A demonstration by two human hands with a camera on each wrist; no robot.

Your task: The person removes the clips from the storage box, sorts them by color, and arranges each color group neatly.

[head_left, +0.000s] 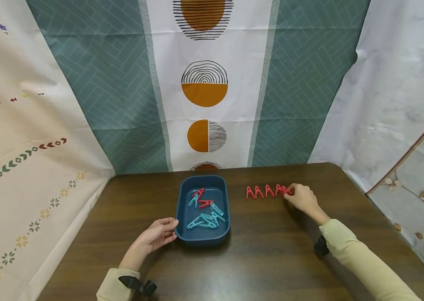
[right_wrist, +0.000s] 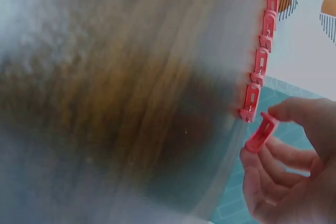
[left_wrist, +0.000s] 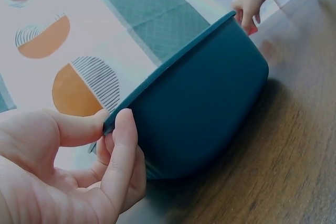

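My left hand [head_left: 157, 234] pinches the left rim of a dark blue plastic basin [head_left: 203, 242] between thumb and fingers, also seen close up in the left wrist view. Inside the basin lie several light blue clothespins [head_left: 208, 221] and a few red clothespins [head_left: 206, 203]. Over on the right, my right hand [head_left: 302, 198] holds a red clothespin [right_wrist: 262, 134] between thumb and fingertips. It is at the right end of a row of several red clothespins [head_left: 259, 192] that stand upright on their legs, close beside the last of them.
The brown wooden table [head_left: 268, 259] carries the basin left of centre and the row to its right. A patterned cloth [head_left: 208, 96] hangs behind the table's back edge. Light curtains [head_left: 392, 96] flank the right side, and a pale embroidered cloth [head_left: 39, 125] the left.
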